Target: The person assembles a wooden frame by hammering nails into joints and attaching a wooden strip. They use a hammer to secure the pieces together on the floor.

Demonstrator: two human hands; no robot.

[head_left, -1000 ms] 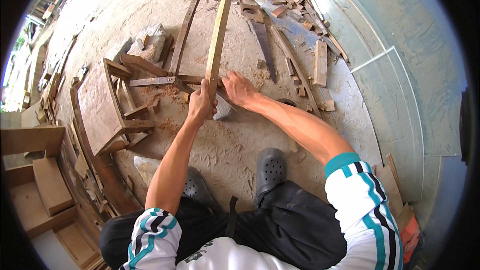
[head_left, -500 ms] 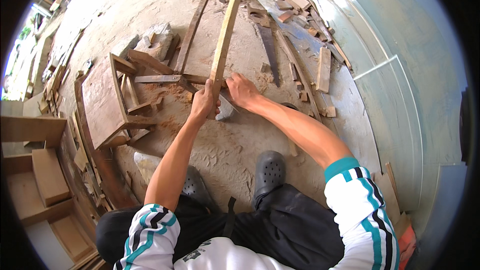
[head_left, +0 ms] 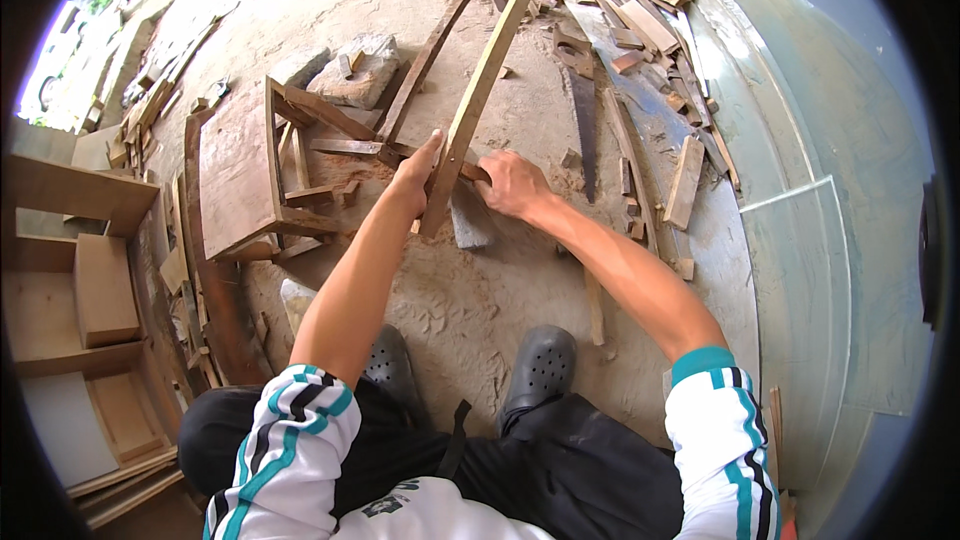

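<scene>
A wooden frame of joined bars stands on the ground ahead of me. Its long light-coloured bar [head_left: 492, 85] slants up and away, and a darker bar [head_left: 432, 58] runs beside it. My left hand [head_left: 412, 183] lies along the left side of the light bar near its lower end. One digit is stretched upward, and the other fingers are mostly hidden. On the other side, my right hand [head_left: 515, 183] is closed around the end of a short dark crosspiece [head_left: 472, 170] that meets the light bar. Below the hands lies a grey stone block [head_left: 470, 220].
A small wooden stool-like piece [head_left: 237, 175] lies on its side at the left, near rough stones [head_left: 357, 70]. A handsaw [head_left: 583, 120] lies to the right, beside wood offcuts [head_left: 683, 183]. Wooden shelving [head_left: 85, 360] stands at the left edge; glass-like sheets [head_left: 800, 270] line the right.
My left hand has loosened from around the light bar, with a digit now pointing up. The frame and both hands appear farther right in view. My right hand remains on the crosspiece.
</scene>
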